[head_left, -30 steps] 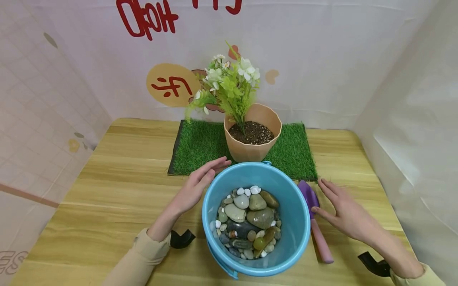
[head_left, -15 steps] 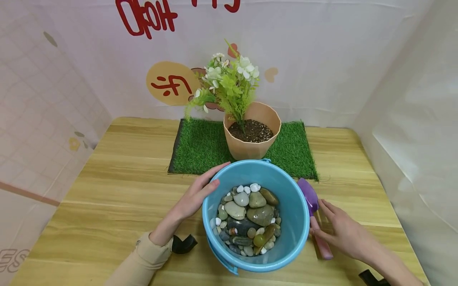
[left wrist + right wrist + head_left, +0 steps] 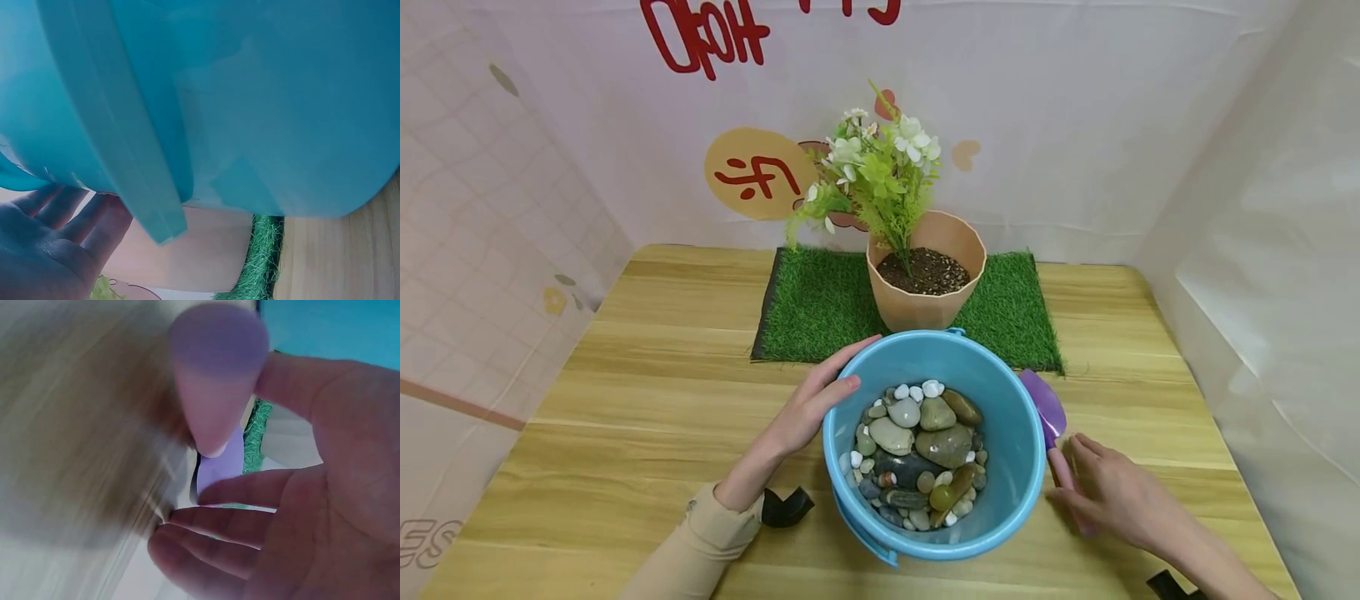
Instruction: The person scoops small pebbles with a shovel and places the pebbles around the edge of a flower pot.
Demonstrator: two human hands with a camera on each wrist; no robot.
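Observation:
A light-blue bucket [image 3: 1015,500] holding wet stones [image 3: 946,446] stands at the front middle of the table. My left hand [image 3: 801,412] rests on its left side, thumb at the rim; in the left wrist view that hand's fingers [image 3: 106,222] lie extended along the outer wall. To the bucket's right is a small trowel with a purple blade [image 3: 1045,407] and a pink handle [image 3: 1062,468]. My right hand [image 3: 1120,496] is at this handle, its thumb crossing over it. In the right wrist view the thumb meets the handle, while the other fingers [image 3: 219,528] stretch out near the tabletop.
Behind the bucket, a peach flowerpot [image 3: 917,310] with dark soil [image 3: 932,273] and white-flowered greenery [image 3: 880,167] stands on an artificial grass mat [image 3: 820,308]. Pale printed sheets [image 3: 1075,125] hang around the wooden table [image 3: 662,383]. The bucket's handle [image 3: 859,533] hangs at its front left.
My left hand has come from just beside the bucket onto its side and rim. My right hand has moved down from beside the trowel's blade to its pink handle.

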